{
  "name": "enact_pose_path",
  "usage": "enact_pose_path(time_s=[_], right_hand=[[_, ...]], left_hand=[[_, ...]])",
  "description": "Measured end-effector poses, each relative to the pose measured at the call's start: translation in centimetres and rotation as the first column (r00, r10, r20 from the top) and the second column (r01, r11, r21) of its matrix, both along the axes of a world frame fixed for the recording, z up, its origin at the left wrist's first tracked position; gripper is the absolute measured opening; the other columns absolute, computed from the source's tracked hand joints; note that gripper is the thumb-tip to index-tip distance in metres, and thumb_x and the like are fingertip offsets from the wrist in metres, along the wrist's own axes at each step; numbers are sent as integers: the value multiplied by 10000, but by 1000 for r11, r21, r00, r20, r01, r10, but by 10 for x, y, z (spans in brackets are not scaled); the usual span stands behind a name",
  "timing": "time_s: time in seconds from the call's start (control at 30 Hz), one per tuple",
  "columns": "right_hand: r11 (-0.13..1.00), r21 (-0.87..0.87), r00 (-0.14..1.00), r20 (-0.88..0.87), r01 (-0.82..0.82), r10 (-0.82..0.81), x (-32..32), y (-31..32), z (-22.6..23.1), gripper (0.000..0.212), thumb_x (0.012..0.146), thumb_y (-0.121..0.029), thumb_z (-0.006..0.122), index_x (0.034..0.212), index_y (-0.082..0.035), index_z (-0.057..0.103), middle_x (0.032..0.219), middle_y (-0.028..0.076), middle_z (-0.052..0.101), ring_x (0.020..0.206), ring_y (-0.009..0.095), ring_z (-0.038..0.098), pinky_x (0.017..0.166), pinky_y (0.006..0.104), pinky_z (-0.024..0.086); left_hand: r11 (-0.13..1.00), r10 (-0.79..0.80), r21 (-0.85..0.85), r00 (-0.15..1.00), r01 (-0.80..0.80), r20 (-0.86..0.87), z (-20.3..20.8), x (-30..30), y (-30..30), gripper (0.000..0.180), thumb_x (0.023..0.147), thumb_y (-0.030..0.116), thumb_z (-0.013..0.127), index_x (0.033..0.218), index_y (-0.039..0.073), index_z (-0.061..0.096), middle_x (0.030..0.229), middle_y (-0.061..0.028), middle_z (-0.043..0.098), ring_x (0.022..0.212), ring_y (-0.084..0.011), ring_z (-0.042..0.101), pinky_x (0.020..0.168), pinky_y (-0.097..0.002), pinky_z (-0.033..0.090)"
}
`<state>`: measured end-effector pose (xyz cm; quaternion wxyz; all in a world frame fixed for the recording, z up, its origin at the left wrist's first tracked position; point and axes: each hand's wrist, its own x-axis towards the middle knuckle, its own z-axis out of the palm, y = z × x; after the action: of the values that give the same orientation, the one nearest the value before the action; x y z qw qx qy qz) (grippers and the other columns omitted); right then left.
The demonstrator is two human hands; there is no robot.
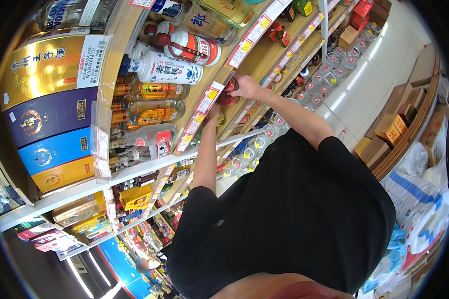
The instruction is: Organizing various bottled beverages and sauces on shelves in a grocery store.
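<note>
Both my hands reach into a lower shelf, just past the price-label strip (200, 117) of the shelf above. My right hand (244, 87) has its fingers bent around a small red-topped item (230, 87), which looks like a bottle cap; the rest of it is hidden. Close beside it, my left hand (213, 114) goes in under the label strip, and its fingers are mostly hidden. More red tops (227, 99) sit between the two hands. A round gold-coloured top (221, 119) shows beside my left hand.
Liquor bottles stand on the shelf above, including a white-and-blue bottle (167, 69) and an amber bottle (157, 112). Large boxes, one gold (45, 65), fill the left. Clear red-capped jugs (329, 67) line the floor by the shelves. Cartons (391, 127) and plastic bags (419, 209) are at right.
</note>
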<state>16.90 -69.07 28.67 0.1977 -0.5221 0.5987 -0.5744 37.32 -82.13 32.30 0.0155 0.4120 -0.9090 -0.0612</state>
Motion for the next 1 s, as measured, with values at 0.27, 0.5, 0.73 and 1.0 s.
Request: enact_pose_path(time_s=[0.27, 0.5, 0.73, 1.0], right_hand=[[986, 71, 984, 103, -153, 146, -20, -1, -9, 945, 722, -424, 833, 1480, -24, 435, 1234, 285, 648, 1114, 462, 634, 968, 492, 530], [984, -7, 979, 100, -179, 179, -20, -6, -25, 805, 755, -419, 864, 1365, -5, 540, 1176, 273, 671, 1096, 426, 650, 963, 457, 529], [939, 2, 861, 400, -343, 314, -28, -7, -35, 713, 750, -320, 898, 1308, -7, 584, 1198, 197, 694, 1091, 292, 672, 980, 397, 526], [931, -59, 867, 346, -361, 359, -18, -19, -24, 679, 766, -295, 886, 1296, 5, 587, 1193, 191, 701, 1100, 277, 674, 986, 389, 527]], left_hand=[[988, 147, -83, 971, -134, 190, 11, -8, 18, 720, 924, 426, 671, 1541, 151, 420, 1610, -161, 376, 1488, -364, 338, 1222, -510, 284], [950, 54, -311, 975, 16, 215, 16, -21, 19, 700, 897, 486, 682, 1473, 130, 504, 1507, -171, 509, 1381, -376, 481, 1155, -504, 378], [990, 103, -110, 977, -84, 184, 22, -26, 20, 689, 846, 483, 740, 1414, 138, 558, 1435, -170, 568, 1326, -382, 523, 1122, -504, 407], [950, 234, 301, 823, -81, -518, -22, 82, -28, 700, 908, 654, 605, 1429, 188, 561, 1500, -121, 536, 1371, -340, 508, 1129, -495, 409]])
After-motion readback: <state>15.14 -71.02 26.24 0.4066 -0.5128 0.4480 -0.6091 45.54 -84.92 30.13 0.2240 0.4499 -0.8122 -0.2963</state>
